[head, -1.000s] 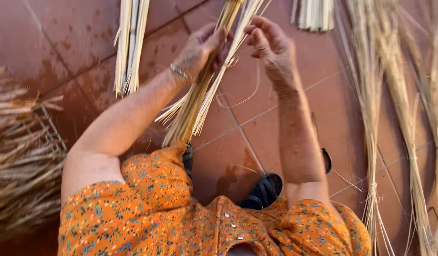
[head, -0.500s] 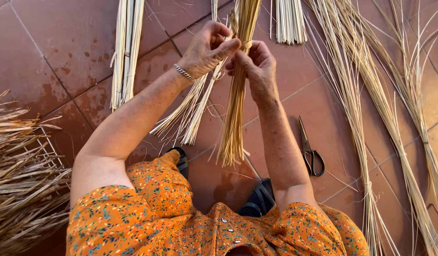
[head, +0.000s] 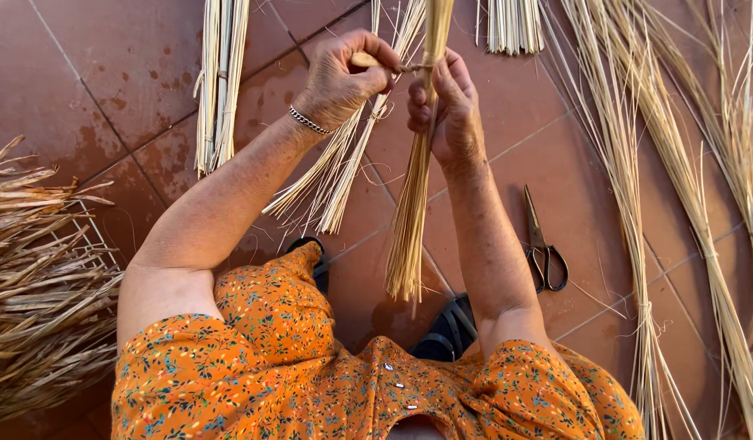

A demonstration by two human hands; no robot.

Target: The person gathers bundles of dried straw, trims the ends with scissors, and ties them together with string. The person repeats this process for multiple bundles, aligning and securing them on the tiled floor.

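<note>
I see both hands raised over the tiled floor point(head: 83, 90), working one straw bundle point(head: 417, 187) that hangs straight down between the forearms, its cut ends above the dark shoes point(head: 450, 330). My right hand point(head: 450, 110) has its grip wrapped around the bundle near the top. My left hand point(head: 344, 77) pinches closed on a thin strand point(head: 397, 68) that runs across to the bundle. A second fan of loose straws point(head: 332, 183) hangs beneath the left wrist. Black scissors point(head: 542, 244) lie on the floor just right of the right forearm. Long straw lengths point(head: 637, 179) stretch along the floor's right side, and dry leaves point(head: 34, 277) pile at its left edge.
</note>
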